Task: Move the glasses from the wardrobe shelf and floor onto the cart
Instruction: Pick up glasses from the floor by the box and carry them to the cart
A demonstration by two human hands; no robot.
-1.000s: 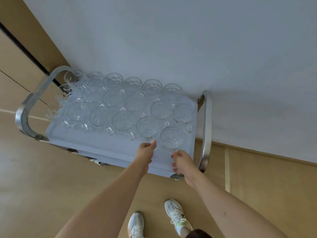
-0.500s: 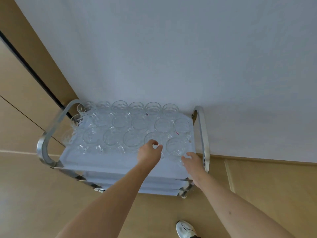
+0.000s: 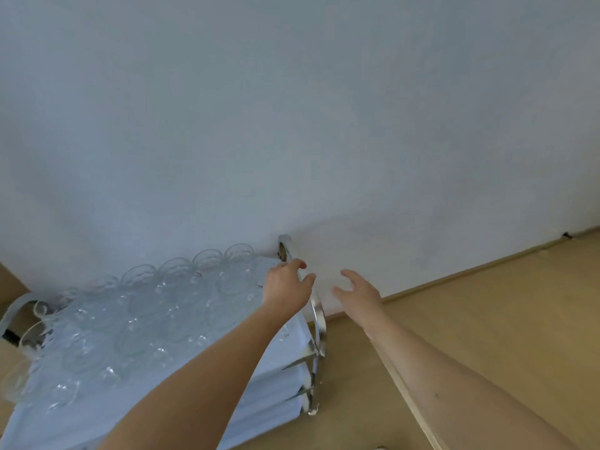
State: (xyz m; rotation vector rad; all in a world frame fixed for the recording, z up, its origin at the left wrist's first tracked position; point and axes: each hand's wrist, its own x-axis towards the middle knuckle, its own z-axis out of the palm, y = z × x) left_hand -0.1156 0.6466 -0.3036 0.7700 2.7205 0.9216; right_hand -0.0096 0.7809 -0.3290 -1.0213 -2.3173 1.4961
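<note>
Rows of clear glasses are seen standing close together on the top shelf of the cart, filling most of its pale tray surface; several touch or nearly touch their neighbours. The cart is set against a plain white wall, with further shelves visible below the top one at its right end. A curved chrome handle rises at that right end, and a second chrome handle is partly seen at the far left edge of the view.

The left hand is held over the right end of the top shelf, at the chrome handle. Its fingers are loosely curled, with the thumb and forefinger spread on either side of the handle's upper bend; whether the handle is actually touched cannot be told with certainty, as the view is soft there, but nothing appears to be grasped.

The right hand is held in the air just beside the handle, to its right, in front of the wall. Its fingers are relaxed and slightly bent, and nothing is held in it.

Light wooden floor is seen on the right, meeting the wall along a wooden skirting strip. No glass is carried by either hand; all visible glasses rest on the cart.
</note>
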